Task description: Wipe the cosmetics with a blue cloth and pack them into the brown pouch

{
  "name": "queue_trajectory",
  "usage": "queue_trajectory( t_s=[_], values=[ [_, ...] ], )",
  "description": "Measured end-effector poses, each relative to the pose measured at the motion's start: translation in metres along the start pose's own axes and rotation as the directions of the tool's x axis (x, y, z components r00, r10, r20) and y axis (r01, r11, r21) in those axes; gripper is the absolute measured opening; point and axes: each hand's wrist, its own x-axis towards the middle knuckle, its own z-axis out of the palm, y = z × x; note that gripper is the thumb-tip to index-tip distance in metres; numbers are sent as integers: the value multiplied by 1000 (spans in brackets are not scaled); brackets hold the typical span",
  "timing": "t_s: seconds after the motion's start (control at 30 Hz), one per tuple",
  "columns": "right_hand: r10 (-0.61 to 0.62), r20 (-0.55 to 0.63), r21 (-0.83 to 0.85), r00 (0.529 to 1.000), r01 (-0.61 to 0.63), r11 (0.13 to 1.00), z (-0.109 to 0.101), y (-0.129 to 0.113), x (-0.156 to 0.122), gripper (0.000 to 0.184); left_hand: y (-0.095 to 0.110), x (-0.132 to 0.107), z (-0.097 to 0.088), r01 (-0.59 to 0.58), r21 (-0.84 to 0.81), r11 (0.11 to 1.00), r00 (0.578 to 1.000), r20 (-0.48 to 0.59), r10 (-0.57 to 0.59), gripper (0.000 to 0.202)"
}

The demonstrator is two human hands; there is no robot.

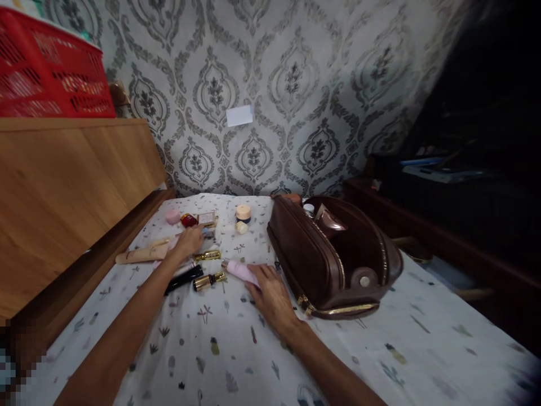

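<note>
Well, a gray patterned wall [291, 73] rises behind the white printed surface [236, 361]. Your brown bag [302, 254] gapes wide, since its zip is undone. Just left of it, your right hand [273, 296] grips one end of the pink tube [240, 272], maybe to keep it steady. Your left hand [190, 242] is just past the black tube [186, 278]; I can't tell if it holds anything. The little jar [243, 213] stands up, likely on a flat bottom.

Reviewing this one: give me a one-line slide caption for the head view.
Right hand on a pink tube beside an open brown bag, left hand among small cosmetics.
</note>
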Motion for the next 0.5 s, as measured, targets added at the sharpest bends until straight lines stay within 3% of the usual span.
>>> queue_trajectory(
  t_s=[0.13,0.27,0.5],
  values=[
    [-6,-7,17,1000,6,1000,2,2,1,32,5,12,-7,-5,-45,999,1000,-3,5,24],
    [-20,-23,33,1000,21,999,2,3,0,31,3,29,-16,91,-10,996,995,-30,-91,26],
    [-13,-39,44,999,15,999,4,5,-1,30,15,40,1,220,107,970,975,-14,-220,36]
  ],
)
